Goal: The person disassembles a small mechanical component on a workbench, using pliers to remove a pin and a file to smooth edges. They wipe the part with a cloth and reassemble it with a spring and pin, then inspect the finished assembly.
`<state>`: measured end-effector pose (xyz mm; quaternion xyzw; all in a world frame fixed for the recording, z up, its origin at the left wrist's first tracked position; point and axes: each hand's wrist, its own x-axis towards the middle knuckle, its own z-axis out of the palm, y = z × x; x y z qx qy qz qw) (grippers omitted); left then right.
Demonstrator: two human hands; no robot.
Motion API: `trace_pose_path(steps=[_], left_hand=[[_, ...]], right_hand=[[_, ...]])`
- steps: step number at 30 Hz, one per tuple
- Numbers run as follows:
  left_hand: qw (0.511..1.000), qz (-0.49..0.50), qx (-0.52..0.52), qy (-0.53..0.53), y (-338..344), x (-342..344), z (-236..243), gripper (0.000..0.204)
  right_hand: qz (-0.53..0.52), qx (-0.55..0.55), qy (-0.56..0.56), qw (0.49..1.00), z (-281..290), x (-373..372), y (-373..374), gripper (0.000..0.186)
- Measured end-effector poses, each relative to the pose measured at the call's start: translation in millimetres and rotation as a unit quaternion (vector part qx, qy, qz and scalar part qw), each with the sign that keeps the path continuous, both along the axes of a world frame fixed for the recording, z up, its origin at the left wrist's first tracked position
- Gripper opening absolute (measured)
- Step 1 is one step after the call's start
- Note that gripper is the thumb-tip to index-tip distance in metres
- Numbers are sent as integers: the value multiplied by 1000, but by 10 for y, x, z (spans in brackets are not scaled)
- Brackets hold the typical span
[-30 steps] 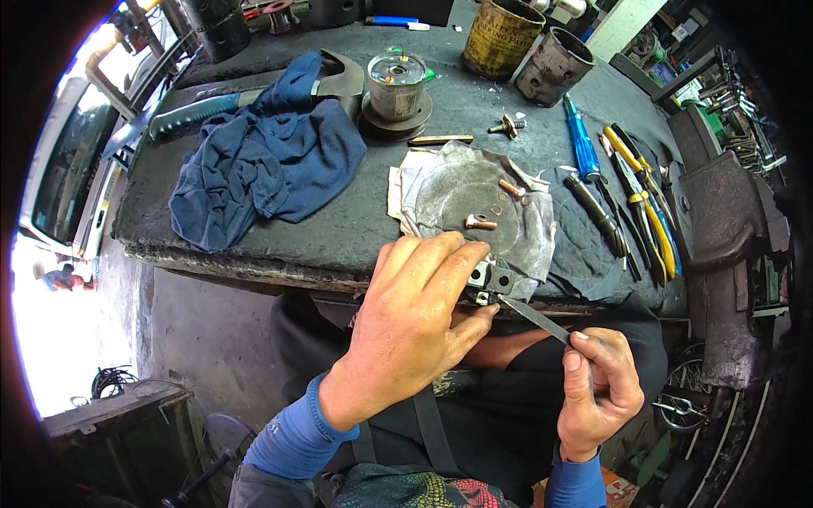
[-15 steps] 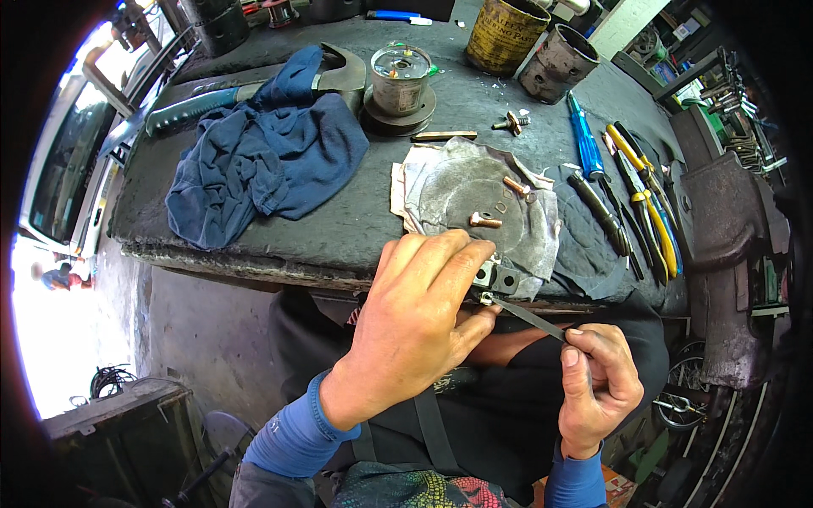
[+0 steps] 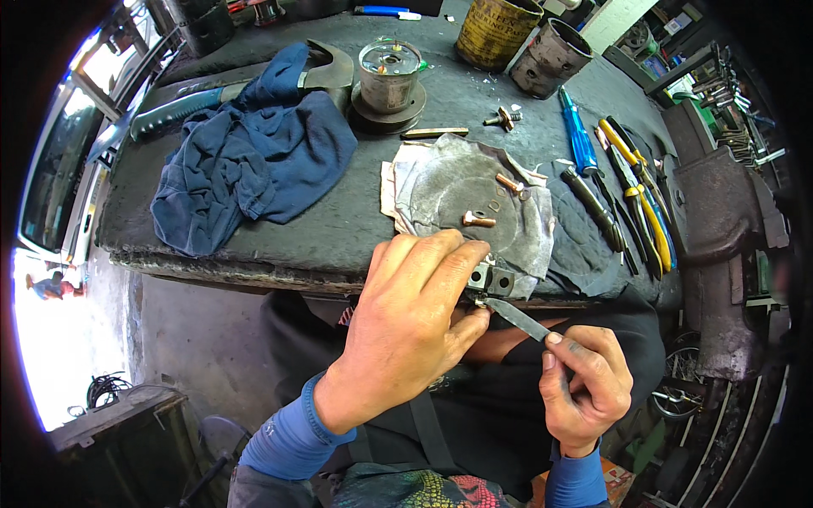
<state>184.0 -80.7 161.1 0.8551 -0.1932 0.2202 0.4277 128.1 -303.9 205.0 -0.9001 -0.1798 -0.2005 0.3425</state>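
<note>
My left hand (image 3: 406, 330) grips a small metal block with holes (image 3: 497, 283) at the bench's front edge, its fingertips partly hidden behind the work. My right hand (image 3: 584, 389) is closed on a flat, thin metal file or blade (image 3: 515, 317), whose far tip reaches the lower left of the block, by my left thumb. Just beyond lies a worn grey pad (image 3: 423, 186) bearing a copper-coloured bolt (image 3: 479, 222), a second one (image 3: 509, 183) and small washers (image 3: 494, 204).
The dark workbench (image 3: 144, 241) holds a blue rag (image 3: 254, 161), a long-handled tool (image 3: 178, 108), a cylindrical metal part (image 3: 389, 89), two grimy cans (image 3: 500, 38), a blue screwdriver (image 3: 580, 140) and pliers (image 3: 644, 203). A vehicle (image 3: 55, 178) and a person (image 3: 55, 288) appear at far left.
My right hand and the blade have shifted left, bringing the blade's tip farther left along the block. My left hand keeps its grip, and the view has shifted slightly.
</note>
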Motion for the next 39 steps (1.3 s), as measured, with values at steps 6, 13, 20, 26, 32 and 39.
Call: trace_pose_path(steps=[6,13,20,26,32,39], left_hand=[[1000,-2,-7,1,9,-4,6,63],[1000,1,-6,1,3,-6,4,63],[1000,-2,1,1,6,-6,8,64],[1000,-2,-4,1,1,-4,9,63],[1000,-2,0,-1,1,-6,5,65],[1000,-7,-2,-1,5,-3,8,65]], right_hand=[[-1,-7,-18,1000,-7,14,-27,21],[-9,23,2,1000,12,9,16,26],[-19,22,14,999,35,10,-34,21],[-67,115,48,990,-71,-9,-27,13],[-89,184,88,975,-120,-6,6,11],[-138,219,158,953,-36,-9,28,12]])
